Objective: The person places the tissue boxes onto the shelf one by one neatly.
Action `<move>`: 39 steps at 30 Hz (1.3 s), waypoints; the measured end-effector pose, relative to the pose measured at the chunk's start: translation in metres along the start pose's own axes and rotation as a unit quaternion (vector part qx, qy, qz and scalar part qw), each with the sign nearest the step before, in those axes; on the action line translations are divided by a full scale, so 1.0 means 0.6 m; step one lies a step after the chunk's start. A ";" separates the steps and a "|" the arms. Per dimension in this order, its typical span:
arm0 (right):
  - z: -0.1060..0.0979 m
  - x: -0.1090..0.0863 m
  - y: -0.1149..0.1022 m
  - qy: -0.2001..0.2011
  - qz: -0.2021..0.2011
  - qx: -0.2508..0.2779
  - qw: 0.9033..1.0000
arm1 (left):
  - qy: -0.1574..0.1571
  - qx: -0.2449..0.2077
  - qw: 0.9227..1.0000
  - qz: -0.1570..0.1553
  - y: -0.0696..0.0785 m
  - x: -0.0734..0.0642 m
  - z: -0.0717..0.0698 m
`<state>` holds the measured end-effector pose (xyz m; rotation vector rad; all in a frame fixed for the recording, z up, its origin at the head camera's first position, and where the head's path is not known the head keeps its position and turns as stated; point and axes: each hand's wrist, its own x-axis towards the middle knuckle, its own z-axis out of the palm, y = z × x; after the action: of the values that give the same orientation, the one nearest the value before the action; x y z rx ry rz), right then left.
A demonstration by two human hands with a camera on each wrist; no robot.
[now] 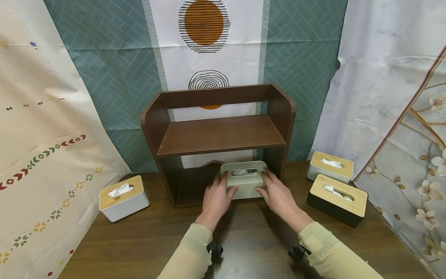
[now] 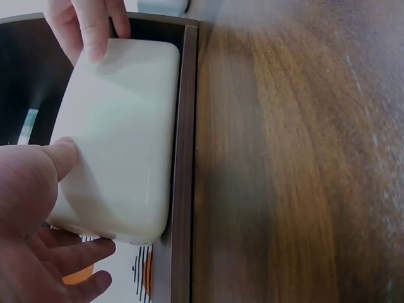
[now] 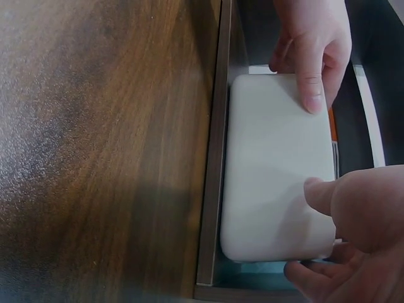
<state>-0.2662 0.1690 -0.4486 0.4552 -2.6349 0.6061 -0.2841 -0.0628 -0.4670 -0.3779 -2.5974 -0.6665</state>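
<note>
A pale grey-green tissue box [image 1: 245, 188] with an oval slot on top sits in the lower compartment of the dark brown shelf [image 1: 223, 133], toward its right side. My left hand [image 1: 215, 197] grips the box's left end, thumb on the front face. At the other end my right hand [image 1: 278, 194] holds it the same way. In the left wrist view the smooth front of the box [image 2: 120, 139] stands just behind the shelf's front edge [image 2: 184, 158], and the left fingers curl around its end. The right wrist view shows the right thumb pressing the front face [image 3: 278, 164].
A white tissue box [image 1: 124, 197] with a wooden lid stands left of the shelf. To the right are another white one [image 1: 331, 166] and a black one [image 1: 336, 199], both wooden-lidded. Patterned cloths [image 1: 299, 69] hang behind and beside the wooden table [image 1: 139, 248].
</note>
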 end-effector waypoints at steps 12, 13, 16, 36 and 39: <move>0.001 -0.006 -0.010 0.041 -0.039 -0.009 0.998 | -0.011 0.001 1.000 -0.009 0.000 -0.005 -0.012; 0.001 -0.006 -0.012 0.047 -0.045 -0.012 0.998 | -0.013 0.001 1.000 -0.011 0.001 -0.006 -0.014; 0.001 -0.008 -0.020 0.059 -0.061 -0.025 0.996 | -0.018 -0.001 1.000 -0.013 0.002 -0.011 -0.025; 0.015 -0.013 -0.116 0.038 -0.116 -0.018 0.992 | 0.001 0.026 1.000 0.003 -0.024 -0.082 -0.105; 0.020 -0.014 -0.133 0.031 -0.127 -0.009 0.991 | 0.003 0.029 1.000 0.003 -0.028 -0.090 -0.115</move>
<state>-0.2311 0.0973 -0.4350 0.7392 -2.4676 0.5067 -0.2196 -0.1202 -0.4442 -0.3646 -2.6021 -0.5873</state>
